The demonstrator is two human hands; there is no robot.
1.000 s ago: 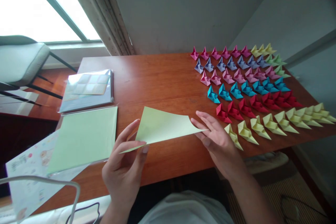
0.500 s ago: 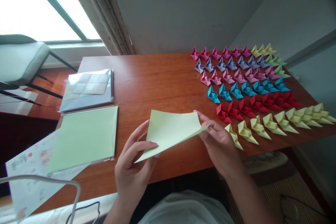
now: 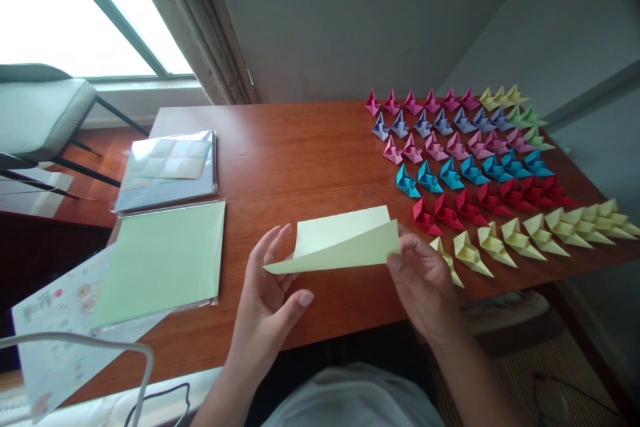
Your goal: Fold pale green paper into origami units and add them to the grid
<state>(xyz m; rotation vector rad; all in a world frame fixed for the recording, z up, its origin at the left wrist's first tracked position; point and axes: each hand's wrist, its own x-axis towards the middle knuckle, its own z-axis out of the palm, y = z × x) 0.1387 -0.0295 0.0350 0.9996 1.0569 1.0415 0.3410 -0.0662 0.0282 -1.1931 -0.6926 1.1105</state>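
A pale yellow-green sheet of paper is bent over above the table's front part, its near edge raised in a slanting flap. My right hand pinches the sheet's right end between thumb and fingers. On the other side, my left hand has its fingers spread under and behind the sheet's left corner, the thumb standing away from the paper. Just right of my right hand begins a row of folded yellow paper boats. Some fingertips of both hands are hidden behind the sheet.
Rows of small folded boats in red, blue, pink and purple cover the wooden table's right side. On the left lie a wrapped stack of green paper, another packet and a printed sheet. A grey cable crosses the lower left.
The sheet's near edge has risen and folded upward, where before the sheet lay more open. My left thumb and fingers have come off its near corner and spread apart.
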